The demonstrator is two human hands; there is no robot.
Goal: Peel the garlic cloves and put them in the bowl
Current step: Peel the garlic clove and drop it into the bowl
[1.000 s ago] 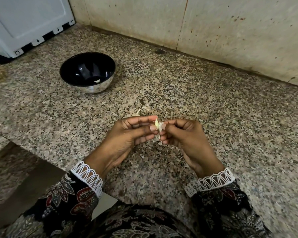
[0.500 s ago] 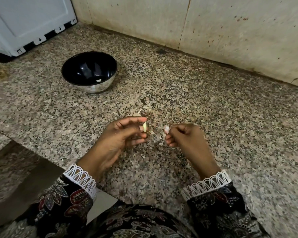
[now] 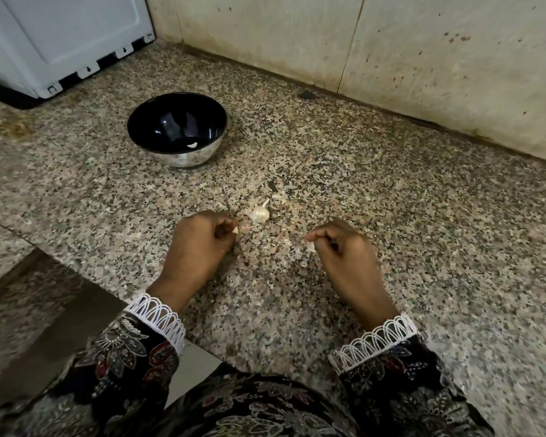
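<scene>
A pale clove (image 3: 235, 230) is pinched in the curled left hand (image 3: 199, 244), a scrap of skin (image 3: 310, 246) in the right hand (image 3: 341, 247); the clove is best carried to the far-left bowl (image 3: 177, 129), skin dropped on the desk (image 3: 391, 216).

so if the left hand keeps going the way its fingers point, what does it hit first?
Likely the garlic bulb, just ahead-right of the left hand, which pinches a clove. Depth is unclear; it might pass beside it.

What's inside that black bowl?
One pale peeled clove lies near the front of the bowl; its near wall hides a strip of the bottom.
</scene>
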